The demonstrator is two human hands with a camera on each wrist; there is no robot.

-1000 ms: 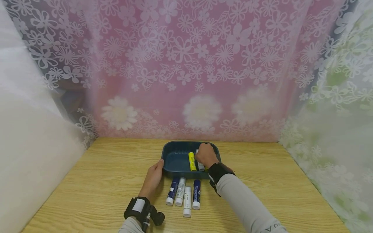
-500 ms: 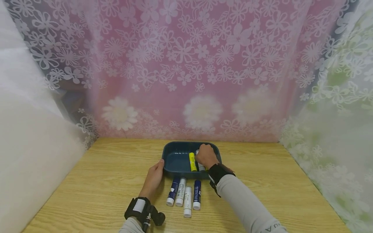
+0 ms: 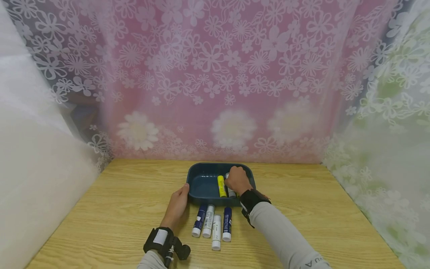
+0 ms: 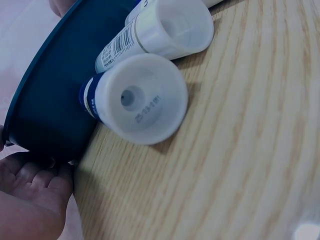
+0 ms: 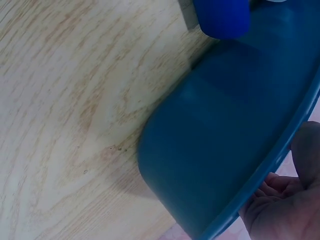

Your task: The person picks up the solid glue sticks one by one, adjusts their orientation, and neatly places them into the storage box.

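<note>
In the head view my left hand (image 3: 178,205) holds the left side of a dark blue-green plastic tray (image 3: 203,201), thumb at the rim. The left wrist view shows its curled fingers (image 4: 42,180) by the outer wall. My right hand (image 3: 237,180) reaches into the tray's right part with bent fingers; the rim and the hand itself hide what they touch. Beside it lie a white glue stick (image 3: 231,191) and a yellow glue stick (image 3: 221,186). A sliver of yellow shows under the right wrist.
In front of the tray lie a left navy glue stick (image 3: 199,221), two white ones (image 3: 208,221) (image 3: 216,232) and a right navy one (image 3: 227,224). They rest on a wood-grain table (image 3: 134,194). A pink flowered curtain (image 3: 215,93) hangs behind.
</note>
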